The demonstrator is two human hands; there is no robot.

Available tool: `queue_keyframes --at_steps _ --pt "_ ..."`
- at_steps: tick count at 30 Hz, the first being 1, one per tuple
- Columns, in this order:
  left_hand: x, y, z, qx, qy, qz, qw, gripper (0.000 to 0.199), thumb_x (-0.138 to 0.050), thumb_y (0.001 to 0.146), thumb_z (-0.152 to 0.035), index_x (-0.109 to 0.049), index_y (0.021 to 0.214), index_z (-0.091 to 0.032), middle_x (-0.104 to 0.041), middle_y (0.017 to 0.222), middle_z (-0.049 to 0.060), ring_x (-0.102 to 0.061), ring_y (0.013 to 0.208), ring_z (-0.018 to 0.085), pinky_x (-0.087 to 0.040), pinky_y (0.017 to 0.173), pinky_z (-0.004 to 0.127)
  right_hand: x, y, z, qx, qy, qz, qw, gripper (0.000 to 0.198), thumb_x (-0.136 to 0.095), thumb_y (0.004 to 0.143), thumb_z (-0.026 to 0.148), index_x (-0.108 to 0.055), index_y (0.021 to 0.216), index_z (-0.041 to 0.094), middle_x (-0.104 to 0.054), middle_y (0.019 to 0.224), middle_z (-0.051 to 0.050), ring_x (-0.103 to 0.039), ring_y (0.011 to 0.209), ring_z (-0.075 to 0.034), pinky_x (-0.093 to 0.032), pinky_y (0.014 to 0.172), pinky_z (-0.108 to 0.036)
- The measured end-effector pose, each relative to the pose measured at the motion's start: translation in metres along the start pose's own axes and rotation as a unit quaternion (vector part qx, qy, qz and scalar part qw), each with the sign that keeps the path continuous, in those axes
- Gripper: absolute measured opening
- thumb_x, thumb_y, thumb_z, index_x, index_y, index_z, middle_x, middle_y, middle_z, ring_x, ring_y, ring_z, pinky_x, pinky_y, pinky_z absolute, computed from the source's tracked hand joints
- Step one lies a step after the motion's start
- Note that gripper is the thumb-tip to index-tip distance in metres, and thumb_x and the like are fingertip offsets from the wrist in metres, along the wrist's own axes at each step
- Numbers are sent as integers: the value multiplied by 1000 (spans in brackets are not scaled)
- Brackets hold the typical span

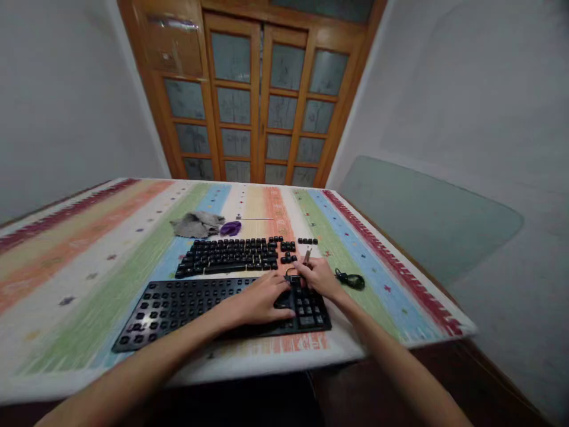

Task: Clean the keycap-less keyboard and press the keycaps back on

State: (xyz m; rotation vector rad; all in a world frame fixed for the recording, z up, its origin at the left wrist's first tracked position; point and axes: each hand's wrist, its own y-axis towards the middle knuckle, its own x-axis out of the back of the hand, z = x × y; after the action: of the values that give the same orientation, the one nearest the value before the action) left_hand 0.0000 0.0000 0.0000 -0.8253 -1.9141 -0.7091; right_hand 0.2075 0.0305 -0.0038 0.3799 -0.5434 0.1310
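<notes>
A black keyboard (pixel 186 305) lies near the table's front edge, its left and middle parts stripped of keycaps. At its right end the number pad keys (pixel 307 320) still have their caps. My left hand (pixel 264 299) rests on the keyboard left of the number pad, thumb and fingers apart. Over the keyboard's upper right, my right hand (pixel 320 277) is closed around a slim tool (pixel 307 255) with a metallic end pointing up. The tool's lower end is hidden, and its exact kind is unclear. Behind the keyboard, removed black keycaps (pixel 231 255) lie in keyboard order.
A coiled black cable (pixel 353 280) lies right of my right hand. Beyond the keycaps are a grey cloth (pixel 198 224), a bunched purple item (pixel 231 228) and a thin rod (pixel 258 219). The striped tablecloth (pixel 106 284) covers the table; wooden doors (pixel 262 101) stand behind.
</notes>
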Motion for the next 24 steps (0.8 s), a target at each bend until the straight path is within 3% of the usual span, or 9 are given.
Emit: queue_keyframes --at_steps 5,8,17,20,24 --pt "10 13 6 0 -84 -87 993 44 -74 86 -35 -58 125 -21 -65 121 9 -60 109 25 -48 96 39 10 0 -1 10 51 13 999 52 -55 91 57 -57 56 19 -59 44 -1 -48 34 -11 -36 38 -23" --pt "14 24 9 -9 -96 -122 988 36 -75 85 -34 -63 115 -19 -68 115 7 -61 105 24 -48 92 36 13 3 1 48 67 5 997 50 -55 93 55 -60 59 19 -59 46 0 -48 35 -11 -36 39 -23" --pt "21 51 23 -102 -26 -97 990 8 -65 91 -24 -69 91 -17 -70 104 7 -59 99 22 -43 95 37 19 12 1 104 30 -26 994 47 -57 94 50 -62 59 18 -63 51 -1 -54 40 -10 -42 45 -22" --pt "24 59 27 -128 -18 -93 987 10 -62 91 -23 -68 87 -17 -69 98 7 -59 95 21 -45 92 35 22 12 -2 89 27 -57 994 49 -58 92 52 -59 57 19 -63 48 -1 -55 39 -11 -44 47 -22" --pt "29 72 36 -169 -36 -129 976 15 -59 94 -28 -67 89 -16 -66 87 5 -57 85 18 -46 83 32 24 14 -10 14 110 -118 987 51 -62 85 62 -59 58 18 -61 45 -1 -51 33 -11 -39 37 -22"
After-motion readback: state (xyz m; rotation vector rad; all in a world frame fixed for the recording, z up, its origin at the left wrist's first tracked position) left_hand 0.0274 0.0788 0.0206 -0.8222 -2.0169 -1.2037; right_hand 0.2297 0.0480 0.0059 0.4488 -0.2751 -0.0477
